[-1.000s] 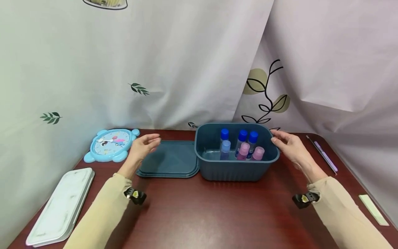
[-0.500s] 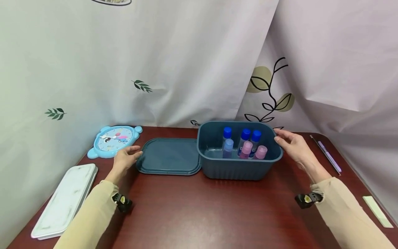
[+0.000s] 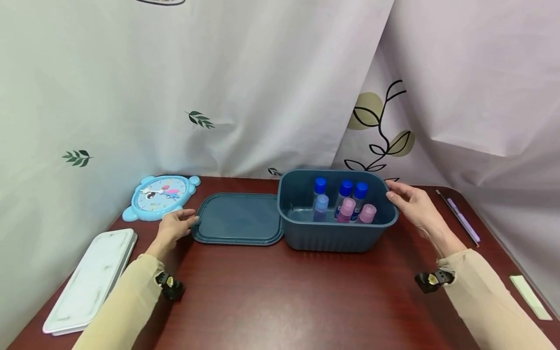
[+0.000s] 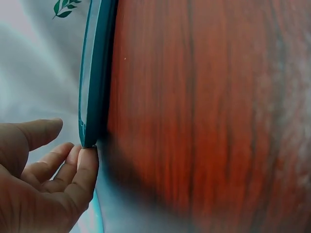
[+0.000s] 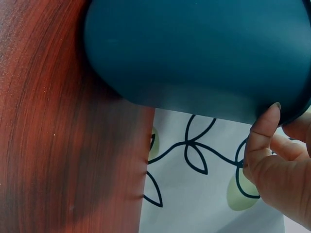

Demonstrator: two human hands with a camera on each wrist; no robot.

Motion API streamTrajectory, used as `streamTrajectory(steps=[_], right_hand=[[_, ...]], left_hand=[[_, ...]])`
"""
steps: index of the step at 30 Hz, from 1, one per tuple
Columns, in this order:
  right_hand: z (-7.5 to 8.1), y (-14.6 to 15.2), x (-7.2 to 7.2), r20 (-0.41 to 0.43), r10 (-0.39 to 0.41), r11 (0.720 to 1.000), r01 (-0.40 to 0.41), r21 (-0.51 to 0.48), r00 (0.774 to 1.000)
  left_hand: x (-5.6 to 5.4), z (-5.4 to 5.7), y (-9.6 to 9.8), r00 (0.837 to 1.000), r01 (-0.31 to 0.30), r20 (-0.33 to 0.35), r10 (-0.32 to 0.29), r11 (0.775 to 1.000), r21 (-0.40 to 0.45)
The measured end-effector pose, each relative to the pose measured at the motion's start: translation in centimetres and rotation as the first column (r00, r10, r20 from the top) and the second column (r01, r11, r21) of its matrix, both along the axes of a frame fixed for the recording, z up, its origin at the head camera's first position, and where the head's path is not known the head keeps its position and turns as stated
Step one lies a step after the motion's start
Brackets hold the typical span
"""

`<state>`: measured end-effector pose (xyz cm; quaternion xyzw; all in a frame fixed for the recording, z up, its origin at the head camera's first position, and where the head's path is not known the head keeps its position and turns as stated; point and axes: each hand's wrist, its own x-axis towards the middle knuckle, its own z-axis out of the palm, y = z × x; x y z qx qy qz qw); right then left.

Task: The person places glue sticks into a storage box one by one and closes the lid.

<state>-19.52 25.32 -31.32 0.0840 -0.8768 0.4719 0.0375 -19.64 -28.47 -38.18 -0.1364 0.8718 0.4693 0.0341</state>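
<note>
A dark teal plastic storage box [image 3: 334, 238] stands uncovered on the table, with several small bottles inside. Blue bottle caps [image 3: 346, 186] and pink caps [image 3: 347, 206] show above them. My right hand [image 3: 413, 206] touches the box's right end; in the right wrist view its thumb [image 5: 265, 128] lies against the outer wall below the rim, other fingers partly hidden. Left of the box lies a flat teal lid [image 3: 238, 218]. At the lid's left edge is my left hand [image 3: 173, 228], fingertips against the edge and thumb apart from it in the left wrist view.
A blue toy clock [image 3: 162, 197] lies at the back left, behind my left hand. Nearer is a long white case [image 3: 92, 282]. A purple pen [image 3: 463, 219] and a thin dark stick lie at the right, with a pale strip [image 3: 530, 297] closer. A white curtain [image 3: 262, 97] hangs behind.
My left hand has come down and moved left from above the lid to its left edge. My right hand stays at the box's right end. The view has shifted slightly.
</note>
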Motion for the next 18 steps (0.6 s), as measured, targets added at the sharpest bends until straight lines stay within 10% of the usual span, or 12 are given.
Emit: streamTrajectory(steps=[10,13,18], right_hand=[[0.0,0.0,0.0,-0.003,-0.008,1.000,0.008,-0.026,1.000],[0.0,0.0,0.0,0.010,-0.001,1.000,0.001,-0.029,1.000],[-0.3,0.3,0.2,0.058,0.003,0.996,0.002,-0.089,0.998]], left_hand=[[-0.5,1.7,-0.9,1.000,0.018,0.002,-0.019,0.969,0.245],[-0.3,2.6,-1.1,1.000,0.031,-0.009,-0.030,0.913,0.407],[0.4,4.5,-1.8,0.998,0.057,-0.020,-0.059,0.757,0.651]])
